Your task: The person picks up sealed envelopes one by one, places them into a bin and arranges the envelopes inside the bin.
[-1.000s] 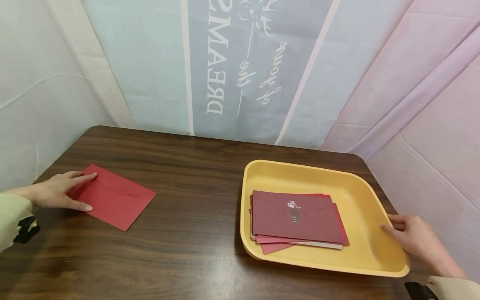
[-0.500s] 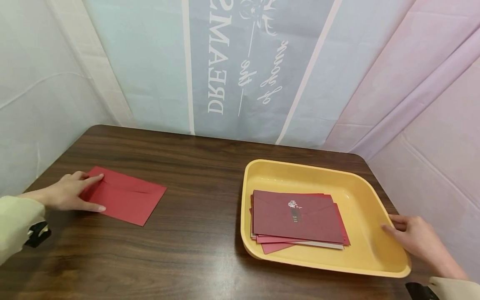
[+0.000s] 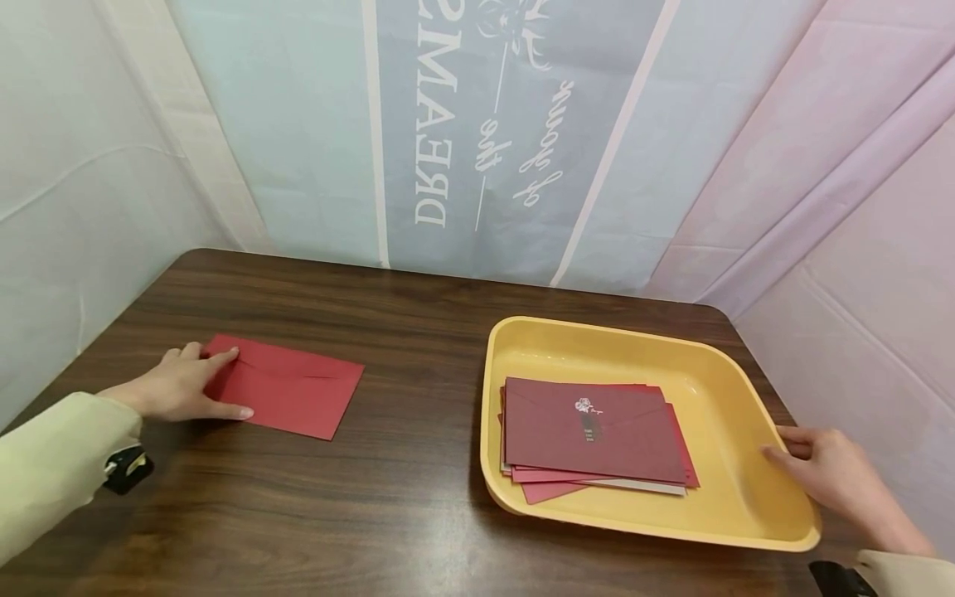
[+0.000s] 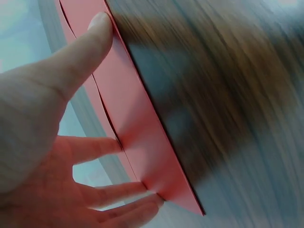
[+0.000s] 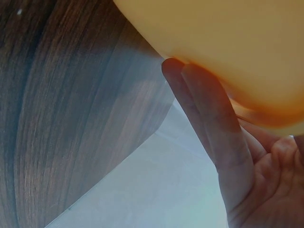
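A red envelope [image 3: 298, 385] lies on the table at the left, its flap side up. My left hand [image 3: 179, 385] is at its left end with the fingers spread. In the left wrist view, the thumb [image 4: 90, 42] touches the envelope near its long edge and the other fingertips touch it farther along. At the right, a yellow tray [image 3: 731, 431] holds a stack of envelopes [image 3: 597, 431], mostly reds, with a dark red one on top bearing a white flower print. My right hand [image 3: 828, 473] grips the tray's right rim, thumb inside and fingers outside.
The dark wood table [image 3: 403, 464] spans between the envelope and the tray. Fabric curtains [image 3: 321, 149] hang along its back and both sides, the middle one with mirrored lettering.
My left hand has slid the red envelope rightward over the table, and the envelope has turned a little. The right hand and the tray have stayed in place.
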### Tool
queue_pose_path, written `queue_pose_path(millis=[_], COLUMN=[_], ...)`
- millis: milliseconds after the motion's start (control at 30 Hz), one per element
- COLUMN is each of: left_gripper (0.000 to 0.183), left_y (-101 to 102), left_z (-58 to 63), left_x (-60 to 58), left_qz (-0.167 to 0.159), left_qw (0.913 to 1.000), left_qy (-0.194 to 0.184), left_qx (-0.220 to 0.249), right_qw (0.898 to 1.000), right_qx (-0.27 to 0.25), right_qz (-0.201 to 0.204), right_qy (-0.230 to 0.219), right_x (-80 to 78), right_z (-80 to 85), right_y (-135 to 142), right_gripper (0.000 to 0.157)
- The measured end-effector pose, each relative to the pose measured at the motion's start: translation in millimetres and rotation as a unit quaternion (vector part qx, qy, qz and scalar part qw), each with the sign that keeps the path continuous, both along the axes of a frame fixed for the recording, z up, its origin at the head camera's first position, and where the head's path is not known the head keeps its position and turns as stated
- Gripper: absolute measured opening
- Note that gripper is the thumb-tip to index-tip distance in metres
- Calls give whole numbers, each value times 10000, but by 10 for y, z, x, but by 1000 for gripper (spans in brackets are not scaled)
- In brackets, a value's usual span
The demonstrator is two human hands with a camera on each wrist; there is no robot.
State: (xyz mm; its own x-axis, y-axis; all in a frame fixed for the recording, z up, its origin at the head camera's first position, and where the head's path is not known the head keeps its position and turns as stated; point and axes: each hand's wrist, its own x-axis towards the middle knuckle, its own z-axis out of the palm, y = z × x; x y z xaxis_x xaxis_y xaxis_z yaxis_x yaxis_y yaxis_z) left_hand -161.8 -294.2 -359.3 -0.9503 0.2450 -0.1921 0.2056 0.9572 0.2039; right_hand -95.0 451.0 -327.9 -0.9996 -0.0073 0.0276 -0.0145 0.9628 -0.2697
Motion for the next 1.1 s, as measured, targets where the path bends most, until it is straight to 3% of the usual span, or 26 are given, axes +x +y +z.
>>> queue_pose_path(millis=[533, 1100], left_gripper=[103, 100], left_y=[305, 623], left_z=[31, 33], left_x=[46, 99], left_qz=[231, 149], left_qw=[9997, 9995], left_qy=[18, 269], left_qx=[-64, -10], right_qw=[10000, 9998], right_qx=[74, 127], right_qz=[-19, -105], right_qy=[-28, -96], right_x=[-19, -16], right_z=[43, 26], right_y=[-38, -9], right_gripper=[46, 49])
